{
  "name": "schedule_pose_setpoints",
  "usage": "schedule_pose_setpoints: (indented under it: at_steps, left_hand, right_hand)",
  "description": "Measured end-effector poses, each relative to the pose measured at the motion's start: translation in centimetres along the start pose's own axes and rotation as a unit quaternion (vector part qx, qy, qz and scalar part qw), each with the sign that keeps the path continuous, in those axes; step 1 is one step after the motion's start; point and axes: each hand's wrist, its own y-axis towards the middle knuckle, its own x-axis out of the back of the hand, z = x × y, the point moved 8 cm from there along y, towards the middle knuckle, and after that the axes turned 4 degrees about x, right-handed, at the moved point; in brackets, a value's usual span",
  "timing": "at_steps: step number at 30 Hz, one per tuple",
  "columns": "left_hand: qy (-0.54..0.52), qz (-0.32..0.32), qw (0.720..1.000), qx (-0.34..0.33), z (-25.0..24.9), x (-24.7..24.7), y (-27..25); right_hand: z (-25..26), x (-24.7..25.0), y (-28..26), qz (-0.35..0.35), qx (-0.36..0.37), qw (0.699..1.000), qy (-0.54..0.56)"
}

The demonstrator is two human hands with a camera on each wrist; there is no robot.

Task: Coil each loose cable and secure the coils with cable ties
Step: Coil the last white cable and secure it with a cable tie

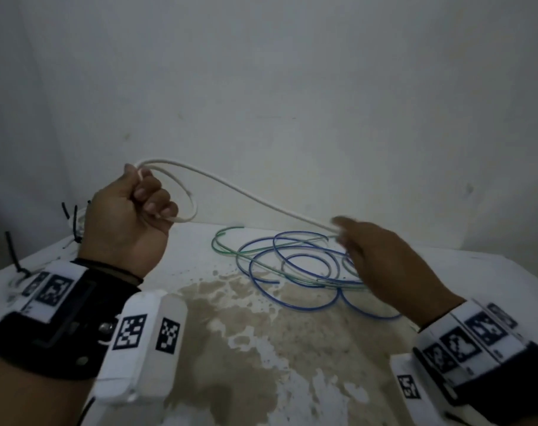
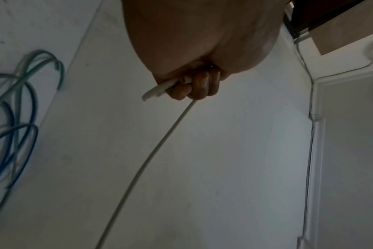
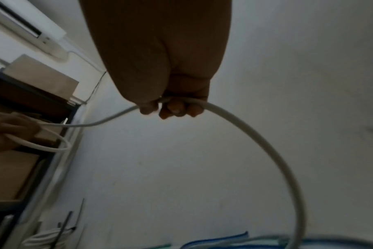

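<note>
My left hand (image 1: 148, 198) is raised above the table's left side and grips a small loop of white cable (image 1: 246, 193) in its fist. From there the cable slopes down to the right to my right hand (image 1: 341, 235), which pinches it between thumb and fingers. In the left wrist view the curled fingers (image 2: 200, 87) hold the cable (image 2: 151, 156). In the right wrist view the cable (image 3: 266, 143) arcs down from the right fingers (image 3: 172, 108). A loose blue cable (image 1: 292, 265) and a green cable (image 1: 227, 244) lie tangled on the table under the right hand.
The white table (image 1: 197, 250) has a large brown stain (image 1: 246, 348) at its middle and meets a bare wall at the back. Black cable ties (image 1: 74, 222) and a tied white coil (image 3: 43, 239) lie at the table's far left. Shelving (image 3: 32, 94) stands beyond the left side.
</note>
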Motion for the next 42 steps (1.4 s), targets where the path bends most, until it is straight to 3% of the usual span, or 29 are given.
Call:
schedule_pose_setpoints:
  at_steps: [4, 6, 10, 13, 17, 21, 26, 29, 35, 39, 42]
  left_hand:
    - [-0.016, -0.03, 0.999, -0.017, -1.2, 2.2, -0.5]
    - [-0.023, -0.035, 0.999, -0.033, -2.2, 3.1, -0.9]
    - [-0.037, -0.043, 0.996, -0.07, -5.6, 5.0, -1.6]
    - [-0.033, -0.068, 0.992, -0.1, -8.8, 6.9, -2.3]
    - [-0.02, -0.096, 0.988, -0.12, -11.2, 8.6, -3.3]
    - [0.033, -0.085, 0.992, -0.089, -8.6, 7.5, -3.3]
    - [0.098, -0.048, 0.994, -0.013, -3.5, 6.7, -2.7]
    - [0.138, -0.04, 0.989, 0.021, -0.8, 6.0, -2.7]
    - [0.238, -0.003, 0.969, 0.07, 3.6, 2.8, -3.7]
    - [0.328, 0.055, 0.938, 0.102, 5.7, 0.1, -4.9]
    - [0.302, 0.09, 0.937, 0.147, 6.8, -1.0, -5.6]
  right_hand:
    - [2.2, 4.1, 1.2, -0.135, 0.058, 0.987, -0.066]
    - [4.5, 4.5, 2.5, -0.123, 0.082, 0.979, -0.138]
    - [9.2, 0.9, 4.4, -0.02, 0.135, 0.962, -0.235]
    - [11.3, -1.1, 4.7, 0.021, 0.144, 0.963, -0.228]
    - [13.3, -2.6, 5.1, 0.022, 0.166, 0.97, -0.174]
    - [15.3, -4.9, 4.4, 0.051, 0.217, 0.958, -0.181]
    - [15.7, -6.3, 2.6, 0.104, 0.228, 0.943, -0.218]
    - [16.0, -5.2, 1.8, 0.111, 0.234, 0.943, -0.21]
    - [17.8, -1.7, 1.1, 0.098, 0.324, 0.933, -0.125]
    - [17.2, 0.2, 2.4, 0.063, 0.311, 0.948, -0.021]
    - [14.9, 1.3, 3.6, 0.04, 0.266, 0.963, 0.006]
